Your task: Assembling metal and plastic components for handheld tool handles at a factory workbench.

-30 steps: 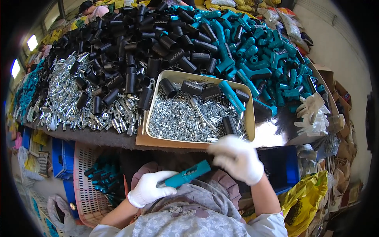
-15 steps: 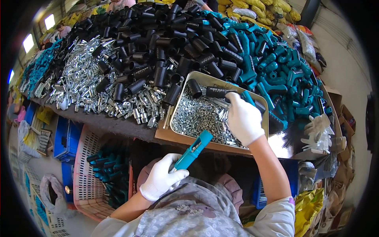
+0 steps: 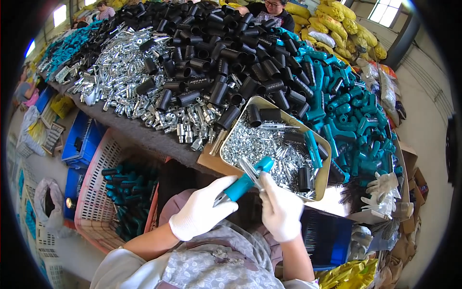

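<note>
My gloved left hand (image 3: 202,209) is wrapped round a teal plastic handle (image 3: 238,188), tilted up to the right, with a bit of metal showing by the fingers. At the handle's upper end my gloved right hand (image 3: 283,209) pinches a slim shiny metal piece (image 3: 249,168), which lies across the handle; whether it sits inside the slot I cannot tell. Just beyond both hands stands a cream tray (image 3: 326,176) of small metal parts (image 3: 245,142). Black sleeves, among them a black sleeve (image 3: 304,179), and another teal handle (image 3: 313,149) lie in it.
Heaped on the bench are black sleeves (image 3: 219,91), metal fittings (image 3: 127,72) and teal handles (image 3: 344,123). A pink basket (image 3: 98,197) of teal-and-black handles stands below left, a blue crate (image 3: 329,236) below right. White gloves (image 3: 382,192) lie at right. Across the bench is a person (image 3: 284,19).
My right hand has come out of the tray, down and left to the teal handle, bringing a metal piece. The handle has tilted lower. The view has shifted, and a person now shows beyond the bench.
</note>
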A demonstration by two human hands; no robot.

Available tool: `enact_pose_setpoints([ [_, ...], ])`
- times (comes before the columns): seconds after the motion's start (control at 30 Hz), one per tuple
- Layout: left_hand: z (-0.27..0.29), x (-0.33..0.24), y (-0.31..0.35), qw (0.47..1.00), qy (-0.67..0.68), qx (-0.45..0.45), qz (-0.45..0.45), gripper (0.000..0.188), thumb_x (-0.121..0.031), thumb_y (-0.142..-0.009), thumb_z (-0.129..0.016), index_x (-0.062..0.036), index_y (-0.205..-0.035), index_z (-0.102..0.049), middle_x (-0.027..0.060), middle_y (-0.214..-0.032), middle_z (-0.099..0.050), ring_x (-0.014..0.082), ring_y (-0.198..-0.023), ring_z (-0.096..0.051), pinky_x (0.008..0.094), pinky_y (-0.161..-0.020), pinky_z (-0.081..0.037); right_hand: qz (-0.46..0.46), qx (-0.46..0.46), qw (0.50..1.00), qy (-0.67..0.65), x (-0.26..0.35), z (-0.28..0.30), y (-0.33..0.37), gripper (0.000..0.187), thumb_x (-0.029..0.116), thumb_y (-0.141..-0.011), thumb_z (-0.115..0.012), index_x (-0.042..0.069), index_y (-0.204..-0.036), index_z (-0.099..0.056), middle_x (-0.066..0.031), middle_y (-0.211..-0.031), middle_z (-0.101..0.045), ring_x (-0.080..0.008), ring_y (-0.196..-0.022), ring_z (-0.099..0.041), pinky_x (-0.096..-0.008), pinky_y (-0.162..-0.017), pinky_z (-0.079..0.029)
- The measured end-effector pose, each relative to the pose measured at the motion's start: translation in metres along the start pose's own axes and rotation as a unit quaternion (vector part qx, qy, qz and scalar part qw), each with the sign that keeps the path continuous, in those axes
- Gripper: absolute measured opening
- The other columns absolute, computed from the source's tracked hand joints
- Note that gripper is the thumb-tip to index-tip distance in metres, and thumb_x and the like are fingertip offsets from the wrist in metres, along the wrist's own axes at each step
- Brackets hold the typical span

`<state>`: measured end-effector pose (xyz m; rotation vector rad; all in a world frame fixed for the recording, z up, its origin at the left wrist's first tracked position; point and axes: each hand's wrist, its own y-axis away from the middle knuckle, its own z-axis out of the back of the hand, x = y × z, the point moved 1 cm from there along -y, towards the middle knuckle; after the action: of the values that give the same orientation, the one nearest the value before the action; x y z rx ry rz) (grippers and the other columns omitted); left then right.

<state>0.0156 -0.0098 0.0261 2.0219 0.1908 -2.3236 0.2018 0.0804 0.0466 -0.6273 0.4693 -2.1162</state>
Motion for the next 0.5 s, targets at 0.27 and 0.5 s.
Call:
enact_pose_setpoints([
  [0.27,0.006,0.004,0.007,0.999,-0.036,-0.012,-0.028,0.058,-0.011,-0.088,-0.070,0.0009,-0.140,-0.047,0.0185,-0.111,-0.067,0.0207,-0.097,-0.067,0.0310,-0.087,-0.051,0.046,-0.031,0.993,0.101,0.011,0.017,0.009,0.032,0.006,-0.090,-0.060,-0.002,-0.120,-0.064,-0.0146,-0.083,-0.069,-0.0251,-0.060,-0.062,-0.0332,-0.058,-0.050],
  [0.5,0.012,0.020,0.010,0.997,-0.076,0.001,-0.016,0.057,-0.016,-0.089,-0.070,-0.0011,-0.140,-0.049,0.0191,-0.108,-0.068,0.0222,-0.095,-0.070,0.0321,-0.085,-0.052,-0.169,-0.192,0.962,-0.100,-0.034,0.006,0.004,0.030,-0.006,-0.094,-0.051,-0.005,-0.122,-0.063,-0.0183,-0.108,-0.071,-0.0246,-0.083,-0.071,-0.0324,-0.077,-0.055],
])
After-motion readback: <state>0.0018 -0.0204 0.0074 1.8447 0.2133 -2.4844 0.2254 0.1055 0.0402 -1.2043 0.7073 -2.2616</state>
